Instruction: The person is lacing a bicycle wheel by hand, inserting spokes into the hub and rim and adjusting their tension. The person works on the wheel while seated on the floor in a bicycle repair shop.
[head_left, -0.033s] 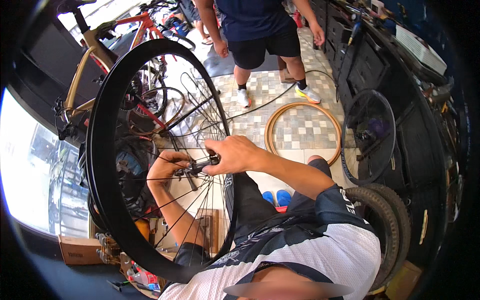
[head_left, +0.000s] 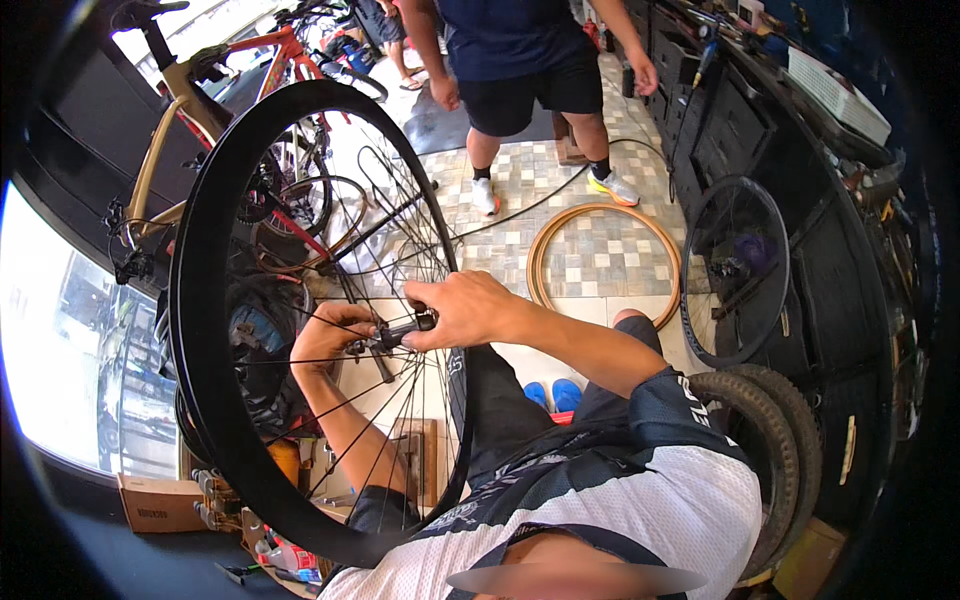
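A black deep-rimmed bicycle wheel (head_left: 200,300) stands upright in front of me, its lower rim close to my body. At its centre is the dark wheel hub (head_left: 402,332), with thin black spokes running out to the rim. My left hand (head_left: 332,332) reaches between the spokes, its fingers closed on the hub's left end. From the other side my right hand (head_left: 466,310) grips the hub's right end between thumb and fingers. The fingertips partly cover both hub ends, and I cannot make out any small part between them.
Tan tyre hoops (head_left: 537,262) lie on the tiled floor ahead. A person (head_left: 520,50) stands beyond them. Another wheel (head_left: 778,275) leans against dark drawers (head_left: 735,130) at right, near knobbly tyres (head_left: 800,450). Bicycles (head_left: 165,160) crowd the left; a cardboard box (head_left: 160,503) sits lower left.
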